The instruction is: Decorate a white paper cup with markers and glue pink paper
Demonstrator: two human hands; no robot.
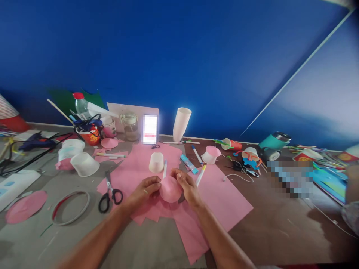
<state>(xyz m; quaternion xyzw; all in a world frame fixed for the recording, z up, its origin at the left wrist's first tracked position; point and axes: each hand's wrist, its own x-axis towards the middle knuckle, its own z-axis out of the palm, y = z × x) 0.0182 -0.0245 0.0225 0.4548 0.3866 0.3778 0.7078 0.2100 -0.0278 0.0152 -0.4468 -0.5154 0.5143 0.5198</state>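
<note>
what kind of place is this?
Looks like a craft or art worktable, maybe a classroom. Pink paper sheets cover the table, with scissors, marker pens and paper cups scattered around. Both hands, left hand and right hand, hold a pink-covered cup.

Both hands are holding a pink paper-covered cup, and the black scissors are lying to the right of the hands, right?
Not quite. In the head view the left hand and right hand do hold the pink paper-covered cup, but the black-handled scissors lie to their left.
</note>
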